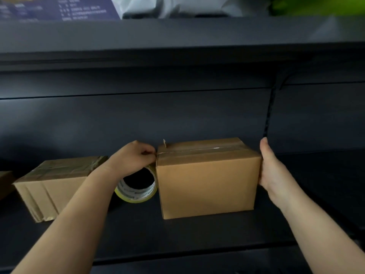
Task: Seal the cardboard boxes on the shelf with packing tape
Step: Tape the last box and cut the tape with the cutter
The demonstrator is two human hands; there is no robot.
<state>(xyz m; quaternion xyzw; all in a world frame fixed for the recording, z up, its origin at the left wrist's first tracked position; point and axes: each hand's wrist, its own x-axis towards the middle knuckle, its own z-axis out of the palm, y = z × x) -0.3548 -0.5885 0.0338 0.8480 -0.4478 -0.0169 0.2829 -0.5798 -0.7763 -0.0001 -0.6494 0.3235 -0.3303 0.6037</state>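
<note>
A brown cardboard box [207, 186] stands on the dark shelf [177, 238], with a strip of clear tape along its top seam. My left hand [134, 159] is at the box's top left corner, fingers pinched on the tape where it leaves the box. The yellowish packing tape roll [136, 192] hangs just under that hand, against the box's left side. My right hand [270, 167] lies flat against the box's right side, fingers spread upward. A second cardboard box [53, 186], taped on top, sits further left.
The edge of another cardboard piece [5, 180] shows at the far left. The shelf above [177, 36] carries a purple printed box [59, 7], a white bag [177, 5] and something green [316, 4]. A slotted upright [270, 109] runs down the back panel.
</note>
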